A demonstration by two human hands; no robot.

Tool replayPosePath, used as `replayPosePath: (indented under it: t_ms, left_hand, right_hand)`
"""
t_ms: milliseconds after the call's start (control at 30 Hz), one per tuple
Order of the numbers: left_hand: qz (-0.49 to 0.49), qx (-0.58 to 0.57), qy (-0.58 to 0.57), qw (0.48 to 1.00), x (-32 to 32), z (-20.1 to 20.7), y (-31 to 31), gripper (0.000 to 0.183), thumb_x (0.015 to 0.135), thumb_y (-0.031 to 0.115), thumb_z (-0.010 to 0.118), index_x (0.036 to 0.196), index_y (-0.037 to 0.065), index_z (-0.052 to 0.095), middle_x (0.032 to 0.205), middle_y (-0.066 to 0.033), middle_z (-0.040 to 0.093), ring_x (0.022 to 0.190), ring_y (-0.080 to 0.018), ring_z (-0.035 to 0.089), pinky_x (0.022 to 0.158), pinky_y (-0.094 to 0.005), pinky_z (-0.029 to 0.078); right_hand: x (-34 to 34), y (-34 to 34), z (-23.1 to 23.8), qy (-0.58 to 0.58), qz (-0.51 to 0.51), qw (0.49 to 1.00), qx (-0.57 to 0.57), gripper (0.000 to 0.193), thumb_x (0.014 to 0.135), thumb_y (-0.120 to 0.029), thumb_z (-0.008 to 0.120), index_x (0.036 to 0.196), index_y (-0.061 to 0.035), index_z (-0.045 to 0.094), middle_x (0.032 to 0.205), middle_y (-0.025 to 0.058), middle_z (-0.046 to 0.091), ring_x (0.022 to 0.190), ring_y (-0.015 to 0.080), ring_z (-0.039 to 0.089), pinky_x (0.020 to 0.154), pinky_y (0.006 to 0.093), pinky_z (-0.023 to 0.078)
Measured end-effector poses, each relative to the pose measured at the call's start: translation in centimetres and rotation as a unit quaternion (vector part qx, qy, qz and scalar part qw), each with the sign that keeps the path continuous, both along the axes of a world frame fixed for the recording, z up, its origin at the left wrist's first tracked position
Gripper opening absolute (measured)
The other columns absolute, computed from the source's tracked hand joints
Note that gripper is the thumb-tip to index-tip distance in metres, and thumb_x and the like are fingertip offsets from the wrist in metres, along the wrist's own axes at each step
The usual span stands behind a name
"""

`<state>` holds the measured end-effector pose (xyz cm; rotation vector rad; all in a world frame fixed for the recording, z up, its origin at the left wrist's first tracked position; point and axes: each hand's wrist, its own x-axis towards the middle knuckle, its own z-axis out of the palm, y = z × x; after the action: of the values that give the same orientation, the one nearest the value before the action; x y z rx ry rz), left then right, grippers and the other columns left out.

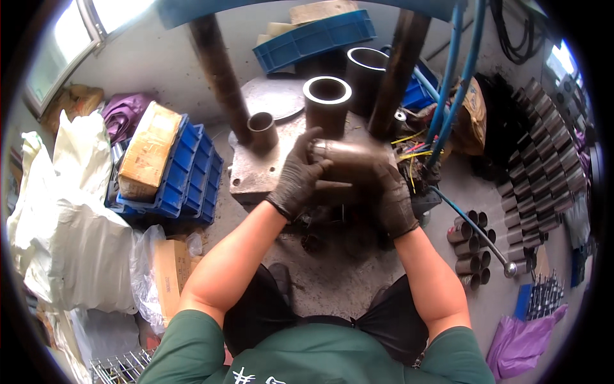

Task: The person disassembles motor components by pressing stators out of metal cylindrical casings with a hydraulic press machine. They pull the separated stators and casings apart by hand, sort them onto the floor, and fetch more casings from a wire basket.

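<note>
Between my two gloved hands a metal tube [355, 153] lies sideways, blurred by motion, in front of the press table [256, 169]. My left hand [298, 180], in a dark glove, grips its left end, thumb toward me and fingers over the far side. Around the right end and underside closes my right hand [393, 201], also gloved; its fingertips are partly lost in blur. Behind the tube a thick-walled metal cylinder [327, 115] stands upright on the table. A smaller, thinner ring-like sleeve [261, 131] stands to its left.
Dark steel columns [220, 77] rise from the table, with another thick cylinder [368, 80] behind. A lever with a ball end [510, 269] sticks out at right, near stacked tubes [470, 246]. Blue crates [192, 169] and a carton [150, 150] stand left. Blue hoses [457, 83] hang at right.
</note>
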<state>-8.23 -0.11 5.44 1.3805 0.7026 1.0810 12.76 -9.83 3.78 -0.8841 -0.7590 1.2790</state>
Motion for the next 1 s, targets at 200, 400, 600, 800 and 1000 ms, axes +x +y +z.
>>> replayPosePath:
  t_ms: [200,400,600,800,1000]
  left_hand:
    - [-0.033,-0.077,0.061,0.995,-0.9,-1.5,2.2,0.070,0.091,0.005,0.076,0.154,0.002,0.047,0.118,-0.0079,0.067,0.101,-0.0148,0.063,0.089,-0.0301,0.056]
    - [0.011,-0.064,0.063,0.996,-0.6,-2.3,1.6,0.065,0.093,0.013,0.075,0.152,0.000,0.050,0.126,-0.0134,0.065,0.110,-0.0187,0.062,0.097,-0.0320,0.053]
    - [0.085,-0.029,0.090,0.992,-0.2,-1.1,0.7,0.060,0.091,0.011,0.073,0.148,0.006,0.057,0.130,-0.0161,0.062,0.118,-0.0263,0.060,0.104,-0.0363,0.050]
    - [0.054,0.040,0.082,0.994,-1.9,-0.2,2.2,0.056,0.099,0.016,0.071,0.151,0.006,0.052,0.137,-0.0144,0.062,0.124,-0.0233,0.058,0.108,-0.0380,0.048]
    - [0.058,-0.103,0.078,0.990,-1.3,-2.2,2.4,0.051,0.100,0.022,0.070,0.146,0.006,0.057,0.138,-0.0141,0.060,0.125,-0.0257,0.057,0.109,-0.0369,0.047]
  right_hand:
    - [2.1,2.5,-2.9,-0.165,-0.043,0.985,-0.022,0.049,0.101,-0.038,0.067,0.133,-0.0009,0.068,0.122,0.0106,0.071,0.115,0.0213,0.060,0.104,0.0358,0.046]
    - [2.2,1.8,-3.4,-0.164,-0.036,0.983,-0.074,0.053,0.099,-0.041,0.069,0.133,0.0001,0.067,0.126,0.0131,0.069,0.112,0.0227,0.060,0.102,0.0376,0.048]
    - [0.1,0.8,-2.5,-0.169,-0.086,0.982,0.028,0.041,0.104,-0.033,0.070,0.126,0.0010,0.069,0.120,0.0115,0.072,0.112,0.0183,0.063,0.104,0.0346,0.050]
    - [-0.3,1.1,1.7,-0.187,-0.038,0.981,-0.046,0.041,0.106,-0.038,0.066,0.121,0.0002,0.067,0.105,0.0090,0.073,0.098,0.0166,0.064,0.091,0.0345,0.053]
    - [0.5,2.9,-3.3,-0.224,-0.088,0.970,-0.016,0.046,0.097,-0.035,0.073,0.122,0.0049,0.070,0.111,0.0211,0.077,0.103,0.0282,0.072,0.095,0.0392,0.054]
